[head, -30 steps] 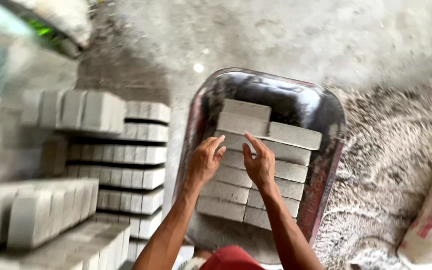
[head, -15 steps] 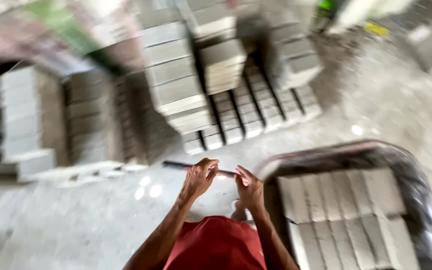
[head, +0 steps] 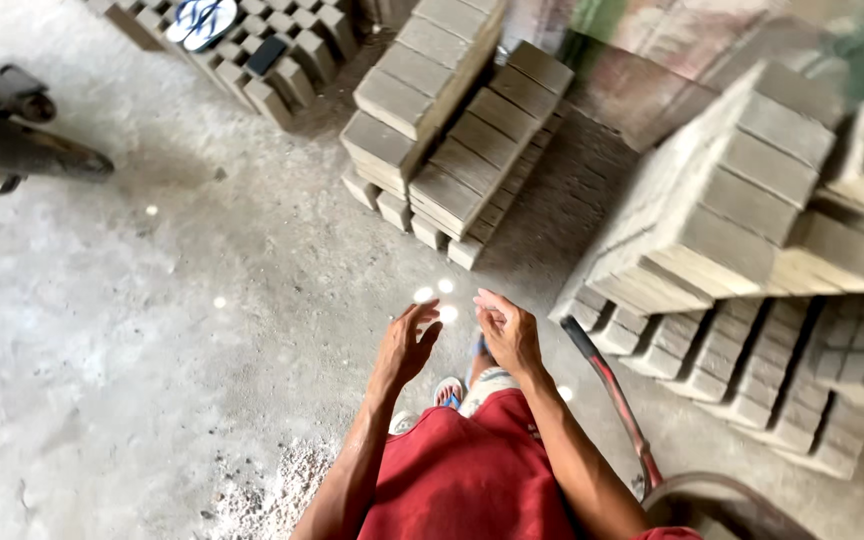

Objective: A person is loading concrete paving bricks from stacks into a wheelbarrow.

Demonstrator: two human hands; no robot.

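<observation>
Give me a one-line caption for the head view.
Both empty hands, left and right, held open above a concrete floor, beside a wheelbarrow handle and stacked bricks.

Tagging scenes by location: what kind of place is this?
Likely a brick or paver-block yard. Stacks of grey concrete blocks stand on a bare concrete floor, and a wheelbarrow handle sits beside the right hand. Both hands are empty.

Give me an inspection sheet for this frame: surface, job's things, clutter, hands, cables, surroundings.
Surface: concrete floor, dusty, with a pale grit patch.
Job's things: wheelbarrow handle, nearest the right hand; block stacks ahead and at right.
Clutter: sandals on low blocks, dark machine part at left.
Hands: left hand and right hand open, empty, raised, apart.
Cables: nothing seen.
Surroundings: blurred coloured sheeting behind the stacks.
</observation>
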